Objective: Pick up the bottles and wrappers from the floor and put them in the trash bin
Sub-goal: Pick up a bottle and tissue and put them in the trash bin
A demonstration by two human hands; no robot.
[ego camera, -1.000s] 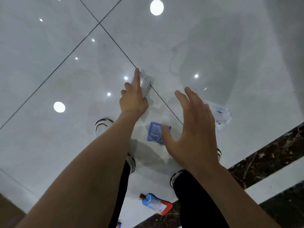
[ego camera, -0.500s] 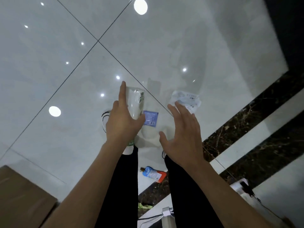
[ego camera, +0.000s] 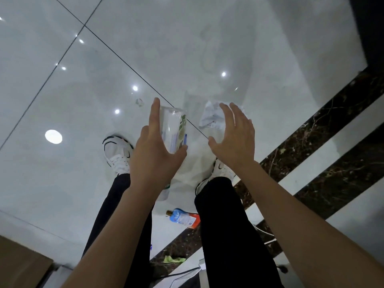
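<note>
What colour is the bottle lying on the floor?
The bottle is blue and orange; head view.

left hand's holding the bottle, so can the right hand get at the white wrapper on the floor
Probably yes: the right hand is open and empty, and the white wrapper lies uncovered just ahead of it, with nothing between.

A glossy pale tiled floor point(ego camera: 62, 183) is filling most of the view, with thin dark grout lines point(ego camera: 124, 59) crossing at the far left. Round reflections of lights point(ego camera: 53, 136) are shining on the tiles. A dark veined marble band point(ego camera: 311, 138) is running diagonally along the right. A person in black trousers point(ego camera: 228, 225) is standing in white shoes, one to the left point(ego camera: 117, 154) and one to the right point(ego camera: 223, 171). A brown cardboard box point(ego camera: 20, 265) is sitting at the near left corner. A white cable point(ego camera: 268, 233) is lying at the near right.
</note>
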